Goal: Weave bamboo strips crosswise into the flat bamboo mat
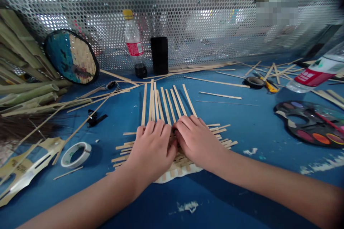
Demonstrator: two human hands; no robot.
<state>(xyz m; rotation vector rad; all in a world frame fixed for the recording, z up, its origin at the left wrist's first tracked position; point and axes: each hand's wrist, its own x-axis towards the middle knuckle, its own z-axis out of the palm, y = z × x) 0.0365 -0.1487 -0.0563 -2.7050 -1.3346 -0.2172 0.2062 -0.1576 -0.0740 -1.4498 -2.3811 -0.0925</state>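
Note:
A mat of woven bamboo strips (182,158) lies on the blue table, its near edge backed by white tape. Several upright strips (166,105) fan out from its far side, and cross strips stick out left and right. My left hand (153,145) rests over the left half of the weave, fingers curled down onto the strips. Against it, my right hand (195,139) bends its fingers over the same row, and the two thumbs come close together in the middle. Both hands hide most of the weave, and the fingertips are partly out of sight.
A roll of white tape (76,155) lies left, near bamboo poles (32,93). At the back stand a cola bottle (135,48) and a black phone (159,55). On the right are a paint palette (303,123), black tape (254,82), a yellow cutter (271,86) and a tilted bottle (318,69).

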